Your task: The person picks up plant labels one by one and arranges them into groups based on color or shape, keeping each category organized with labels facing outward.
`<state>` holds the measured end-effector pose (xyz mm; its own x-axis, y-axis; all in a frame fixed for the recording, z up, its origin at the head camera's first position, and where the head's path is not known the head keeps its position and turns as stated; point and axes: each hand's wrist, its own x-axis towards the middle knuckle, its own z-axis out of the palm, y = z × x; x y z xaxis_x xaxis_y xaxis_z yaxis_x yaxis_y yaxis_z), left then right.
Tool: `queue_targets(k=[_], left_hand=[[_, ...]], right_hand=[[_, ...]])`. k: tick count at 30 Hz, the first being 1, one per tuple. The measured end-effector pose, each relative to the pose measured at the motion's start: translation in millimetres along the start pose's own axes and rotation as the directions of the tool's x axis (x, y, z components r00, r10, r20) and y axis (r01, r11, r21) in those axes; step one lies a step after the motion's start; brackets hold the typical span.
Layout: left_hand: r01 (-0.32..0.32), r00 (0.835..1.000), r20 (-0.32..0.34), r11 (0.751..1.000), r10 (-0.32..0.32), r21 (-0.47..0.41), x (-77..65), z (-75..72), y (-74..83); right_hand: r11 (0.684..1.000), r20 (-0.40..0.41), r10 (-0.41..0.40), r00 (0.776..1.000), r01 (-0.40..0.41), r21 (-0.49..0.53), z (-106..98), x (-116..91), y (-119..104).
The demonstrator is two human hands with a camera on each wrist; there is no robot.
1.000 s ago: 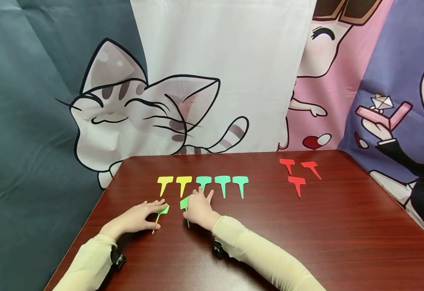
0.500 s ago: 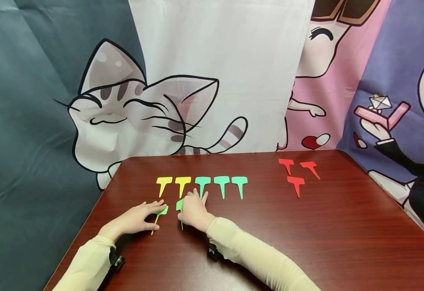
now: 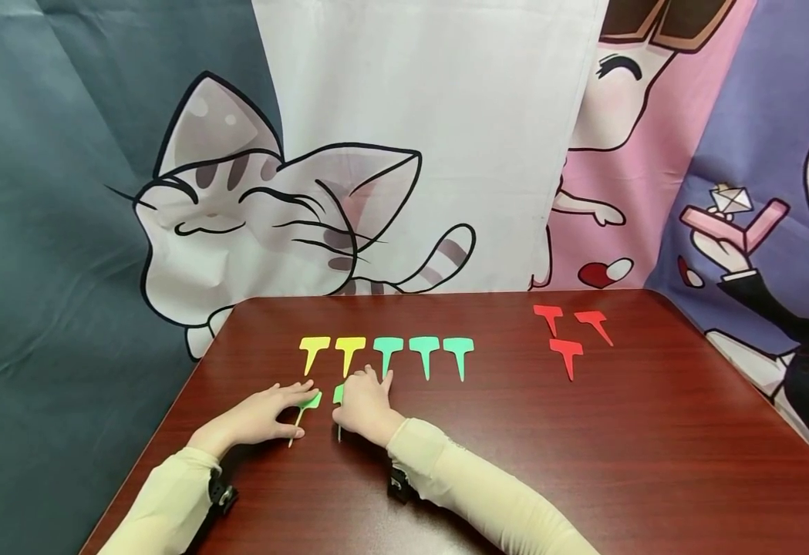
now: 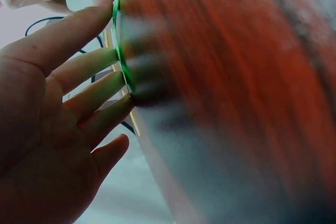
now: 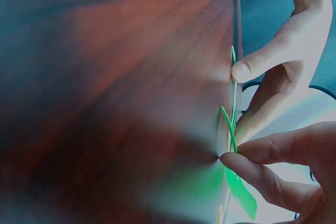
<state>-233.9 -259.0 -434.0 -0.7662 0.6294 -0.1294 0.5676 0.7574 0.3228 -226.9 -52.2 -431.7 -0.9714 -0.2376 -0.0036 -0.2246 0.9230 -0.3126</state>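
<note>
A T-shaped green plant label (image 3: 315,401) lies on the table under my left hand (image 3: 254,416). Its fingertips rest on the head, while the thumb is by the stem; in the left wrist view the fingers (image 4: 86,72) are fairly straight. My right hand (image 3: 365,405) pinches a second green plant label (image 5: 240,195) between thumb and finger. In the right wrist view that label is slightly tilted off the table, and in the head view the hand covers part of it.
Behind my hands runs a row of two yellow labels (image 3: 315,344) and three teal labels (image 3: 424,345). Three red labels (image 3: 567,349) lie at the back right of the brown table (image 3: 584,462). A cartoon-print cloth (image 3: 446,116) hangs behind.
My right hand has slid left with its green label, closer to the left hand's label. The left hand has stayed in place.
</note>
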Motion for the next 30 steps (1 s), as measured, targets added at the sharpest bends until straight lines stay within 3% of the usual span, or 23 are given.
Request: queue_targets(k=[8, 15, 22, 30], left_hand=[[0.004, 1.000, 0.000, 1.000, -0.004, -0.003, 0.2, -0.1, -0.1], [-0.005, 1.000, -0.004, 1.000, 0.005, 0.004, 0.0, 0.1, 0.4], [-0.005, 1.000, -0.002, 1.000, 0.005, 0.002, -0.2, 0.0, 0.9], [-0.006, 1.000, -0.001, 1.000, 0.006, -0.002, -0.5, -0.3, 1.3]], right_hand=[[1.000, 0.003, 0.010, 1.000, -0.010, -0.008, -1, 0, 0], [0.999, -0.039, -0.037, 0.999, 0.037, 0.013, -2, -2, 7], [0.990, -0.101, -0.064, 0.993, 0.076, 0.117, -6, -3, 22], [0.990, -0.070, -0.064, 0.995, 0.072, 0.119, -12, -2, 45]])
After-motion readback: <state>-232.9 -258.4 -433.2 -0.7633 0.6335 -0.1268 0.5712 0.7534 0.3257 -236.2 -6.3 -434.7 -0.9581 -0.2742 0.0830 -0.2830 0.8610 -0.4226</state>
